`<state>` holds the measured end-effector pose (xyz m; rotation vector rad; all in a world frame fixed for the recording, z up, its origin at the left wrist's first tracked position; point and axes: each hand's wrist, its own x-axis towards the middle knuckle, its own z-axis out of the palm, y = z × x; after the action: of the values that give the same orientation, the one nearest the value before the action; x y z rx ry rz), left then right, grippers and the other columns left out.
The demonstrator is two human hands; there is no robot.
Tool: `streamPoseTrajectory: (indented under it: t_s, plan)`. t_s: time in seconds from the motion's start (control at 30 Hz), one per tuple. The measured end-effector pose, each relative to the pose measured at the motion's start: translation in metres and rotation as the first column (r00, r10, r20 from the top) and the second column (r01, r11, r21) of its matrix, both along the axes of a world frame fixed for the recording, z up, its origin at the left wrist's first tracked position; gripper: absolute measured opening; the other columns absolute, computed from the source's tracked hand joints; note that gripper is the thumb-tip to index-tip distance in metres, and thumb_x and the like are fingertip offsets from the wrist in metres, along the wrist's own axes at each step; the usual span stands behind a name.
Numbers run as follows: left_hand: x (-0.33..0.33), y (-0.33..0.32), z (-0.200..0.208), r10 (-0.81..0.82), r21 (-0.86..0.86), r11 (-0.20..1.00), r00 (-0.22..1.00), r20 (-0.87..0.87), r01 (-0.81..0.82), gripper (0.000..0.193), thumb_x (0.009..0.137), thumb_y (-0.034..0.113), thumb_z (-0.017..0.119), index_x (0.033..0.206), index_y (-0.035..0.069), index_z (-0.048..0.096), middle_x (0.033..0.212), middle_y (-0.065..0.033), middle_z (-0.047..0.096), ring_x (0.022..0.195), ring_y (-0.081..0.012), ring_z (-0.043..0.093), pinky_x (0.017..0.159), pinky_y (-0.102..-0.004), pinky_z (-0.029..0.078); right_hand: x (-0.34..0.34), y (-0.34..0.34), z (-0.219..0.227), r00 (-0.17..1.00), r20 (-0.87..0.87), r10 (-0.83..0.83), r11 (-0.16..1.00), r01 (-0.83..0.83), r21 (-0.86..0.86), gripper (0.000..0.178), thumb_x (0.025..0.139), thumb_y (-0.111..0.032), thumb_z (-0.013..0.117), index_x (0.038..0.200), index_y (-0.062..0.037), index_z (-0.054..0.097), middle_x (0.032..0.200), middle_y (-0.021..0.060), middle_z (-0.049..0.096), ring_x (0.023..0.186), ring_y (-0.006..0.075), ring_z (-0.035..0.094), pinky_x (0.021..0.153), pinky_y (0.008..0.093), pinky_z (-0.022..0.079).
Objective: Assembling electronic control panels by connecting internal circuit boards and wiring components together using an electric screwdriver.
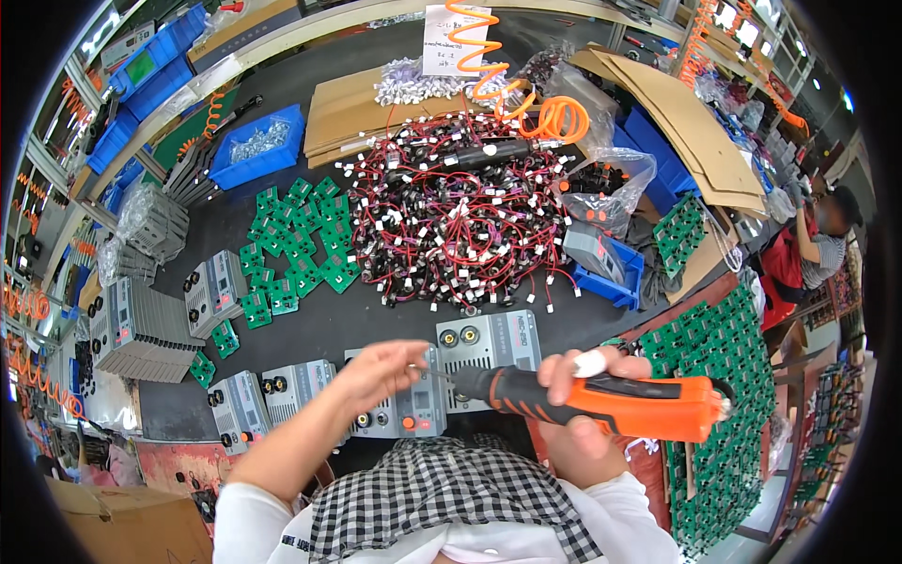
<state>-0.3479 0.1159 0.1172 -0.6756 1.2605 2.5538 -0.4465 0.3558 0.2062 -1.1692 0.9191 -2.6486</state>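
Dark bench (324, 324) — right hand (620, 364) round screwdriver (634, 402); left hand (383, 368) pinched at bit (440, 373)

My driver (658, 404) has an orange housing of smooth, slightly glossy plastic with matt black grip sections; its bit (440, 374) is slender metal. The panels (512, 343) before me are grey and matt, with glossy black sockets (449, 337) ringed in brassy metal. Boards (305, 221): green, faintly shiny. Wires (460, 226): smooth red plastic coating. Bench (376, 315): dark, matt. Bin (246, 179): smooth blue plastic, holding bright metal hardware (260, 139). Sheets (338, 117): matt brown cardboard. Bag (615, 193): clear, wrinkled, glossy plastic. Notice (458, 61): white paper. Hose (568, 103): glossy orange plastic. My apron (442, 498) is matt checked cloth; my sleeve (249, 517), plain white cloth.
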Motion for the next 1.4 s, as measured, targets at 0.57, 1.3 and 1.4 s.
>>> streamPoseTrajectory:
  t_s: [0.57, 1.3, 1.4]
  plan:
    - [-0.189, -0.024, 0.059, -0.216, -0.812, -0.540, 0.896, 0.388, 0.222, 0.014, 0.063, 0.023, 0.057, 0.066, 0.010, 0.062, 0.071, -0.0114, 0.061, 0.069, -0.0286, 0.059, 0.062, -0.0395, 0.047, -0.045, 0.034, -0.007, 0.886, 0.227, -0.403, 0.915, 0.394, 0.088, 0.056, 0.062, -0.022, 0.070, 0.109, -0.0147, 0.040, 0.096, 0.0028, 0.050, 0.067, 0.0135, 0.052, 0.065, 0.0316, 0.041]
    - [0.248, -0.049, 0.044, 0.841, 0.236, 0.538, 0.493, -0.223, -0.810, 0.021, 0.087, 0.024, 0.052, 0.093, 0.004, 0.054, 0.088, -0.0110, 0.058, 0.075, -0.0165, 0.056, 0.063, -0.0231, 0.046, 0.109, -0.087, 0.037, 0.991, 0.102, 0.083, 0.995, -0.087, 0.041, 0.061, 0.060, -0.027, 0.076, 0.108, -0.0161, 0.040, 0.096, -0.0011, 0.050, 0.069, 0.0129, 0.049, 0.068, 0.0314, 0.041]
    - [0.314, -0.021, 0.027, 0.864, 0.093, 0.464, 0.427, -0.266, -0.881, 0.014, 0.084, 0.015, 0.055, 0.095, 0.006, 0.053, 0.088, -0.0028, 0.056, 0.085, -0.0121, 0.054, 0.070, -0.0221, 0.045, 0.160, -0.103, 0.048, 0.985, 0.058, 0.161, 0.983, -0.165, 0.075, 0.061, 0.060, -0.027, 0.075, 0.108, -0.0162, 0.040, 0.097, -0.0012, 0.050, 0.069, 0.0124, 0.049, 0.068, 0.0310, 0.040]
